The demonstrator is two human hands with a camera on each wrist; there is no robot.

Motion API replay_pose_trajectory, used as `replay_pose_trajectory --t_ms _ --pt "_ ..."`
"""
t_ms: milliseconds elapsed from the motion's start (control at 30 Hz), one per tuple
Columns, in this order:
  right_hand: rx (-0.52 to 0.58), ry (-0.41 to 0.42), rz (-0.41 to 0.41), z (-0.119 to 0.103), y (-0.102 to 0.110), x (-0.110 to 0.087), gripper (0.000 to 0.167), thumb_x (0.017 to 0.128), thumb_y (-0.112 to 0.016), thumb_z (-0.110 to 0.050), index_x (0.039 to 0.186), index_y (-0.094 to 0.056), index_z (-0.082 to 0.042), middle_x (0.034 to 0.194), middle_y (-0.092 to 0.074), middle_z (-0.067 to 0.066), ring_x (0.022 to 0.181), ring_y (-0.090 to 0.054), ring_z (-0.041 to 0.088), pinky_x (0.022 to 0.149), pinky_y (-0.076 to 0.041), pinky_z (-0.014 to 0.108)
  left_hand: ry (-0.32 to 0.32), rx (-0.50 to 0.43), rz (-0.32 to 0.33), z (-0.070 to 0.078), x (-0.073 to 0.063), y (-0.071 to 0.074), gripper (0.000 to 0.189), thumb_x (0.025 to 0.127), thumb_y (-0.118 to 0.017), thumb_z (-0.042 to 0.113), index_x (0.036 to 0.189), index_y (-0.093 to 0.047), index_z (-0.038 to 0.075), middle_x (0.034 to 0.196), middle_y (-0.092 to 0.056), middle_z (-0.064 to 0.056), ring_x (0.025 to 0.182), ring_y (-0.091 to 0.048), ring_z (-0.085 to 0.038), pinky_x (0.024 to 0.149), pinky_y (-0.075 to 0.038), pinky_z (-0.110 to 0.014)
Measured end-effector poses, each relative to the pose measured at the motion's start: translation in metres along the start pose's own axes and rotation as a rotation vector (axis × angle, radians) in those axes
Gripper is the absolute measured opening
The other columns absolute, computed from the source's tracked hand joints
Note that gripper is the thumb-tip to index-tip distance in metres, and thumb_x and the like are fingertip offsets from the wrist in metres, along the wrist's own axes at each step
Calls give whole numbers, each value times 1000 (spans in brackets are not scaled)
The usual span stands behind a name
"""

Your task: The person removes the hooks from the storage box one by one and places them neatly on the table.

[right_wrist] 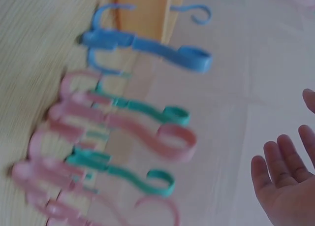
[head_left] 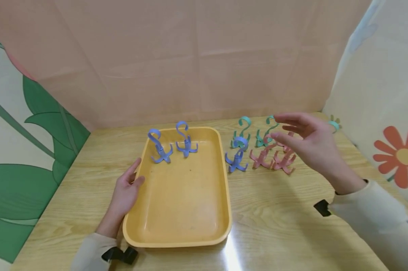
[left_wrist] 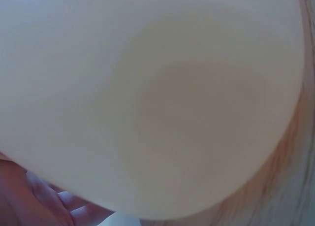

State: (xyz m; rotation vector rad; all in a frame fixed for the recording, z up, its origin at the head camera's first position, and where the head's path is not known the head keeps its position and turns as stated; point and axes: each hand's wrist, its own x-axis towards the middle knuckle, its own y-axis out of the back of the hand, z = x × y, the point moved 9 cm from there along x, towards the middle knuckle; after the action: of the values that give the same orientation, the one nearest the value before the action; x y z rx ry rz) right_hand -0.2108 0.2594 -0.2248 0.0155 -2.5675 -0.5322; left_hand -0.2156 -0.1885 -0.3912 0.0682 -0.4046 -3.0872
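Observation:
My left hand (head_left: 126, 190) holds the left side of a yellow tray (head_left: 229, 210), thumb at the rim and fingers along the outer wall. In the left wrist view, those fingers (left_wrist: 74, 206) show under the tray's edge. Two blue multi-prong hanging hooks, a left one (head_left: 162, 153) and a right one (head_left: 187, 146), stand in the tray's far end. My right hand (head_left: 308, 141) hovers over the hooks on the table, fingers spread and holding nothing. Below it are several pink hooks (head_left: 262, 158), with a blue hook (head_left: 237, 160) to their left and green hooks (head_left: 240, 139) behind.
The wooden table (head_left: 264, 226) backs onto a pinkish cloth wall (head_left: 190, 75). A leaf-patterned sheet (head_left: 21, 180) hangs on the left and a flower-patterned one (head_left: 386, 98) on the right. Part of a green hook (head_left: 334, 126) shows beyond the right hand.

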Motion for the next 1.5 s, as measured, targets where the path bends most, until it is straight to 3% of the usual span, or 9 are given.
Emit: replay_pose_trajectory --t_ms 267,433,667,933,1167,1500 --pt "184 -66 -84 -18 -34 5 35 89 -73 3 123 -65 5 117 -69 8 100 -70 19 85 -57 25 -7 -5 0 1 0 -1 57 104 -48 2 158 -33 14 126 -60 -33 90 -70 -34 71 -61 -34" --pt "316 -70 -116 -28 -53 12 34 89 -74 2 122 -65 5 117 -70 11 103 -69 22 87 -56 27 -12 -14 1 0 0 -1 57 103 -48 2 158 -34 14 125 -60 -33 90 -70 -32 71 -61 -32" --pt "378 -115 -143 -37 -84 24 34 90 -76 -4 122 -67 0 119 -69 10 107 -67 24 89 -56 27 -5 -21 2 -2 0 0 57 104 -48 4 158 -34 16 127 -60 -32 93 -70 -34 72 -60 -33" --pt "494 -137 -235 -44 -125 31 35 90 -73 1 124 -64 1 121 -67 13 108 -67 26 91 -56 36 -8 -22 0 -1 1 -2 57 104 -48 3 158 -34 15 128 -59 -32 95 -69 -37 73 -61 -35" --pt "584 -158 -255 -39 -157 39 38 91 -69 4 127 -59 7 126 -61 24 105 -68 28 87 -58 44 -8 -14 7 0 1 -1 57 103 -48 3 158 -34 15 127 -59 -33 94 -69 -37 72 -61 -33" --pt "579 -231 -264 -7 -188 53 40 92 -71 0 131 -60 -1 125 -63 14 108 -66 30 92 -56 48 -4 -7 4 1 0 -2 58 104 -48 3 158 -33 15 126 -60 -33 93 -70 -38 71 -61 -35"
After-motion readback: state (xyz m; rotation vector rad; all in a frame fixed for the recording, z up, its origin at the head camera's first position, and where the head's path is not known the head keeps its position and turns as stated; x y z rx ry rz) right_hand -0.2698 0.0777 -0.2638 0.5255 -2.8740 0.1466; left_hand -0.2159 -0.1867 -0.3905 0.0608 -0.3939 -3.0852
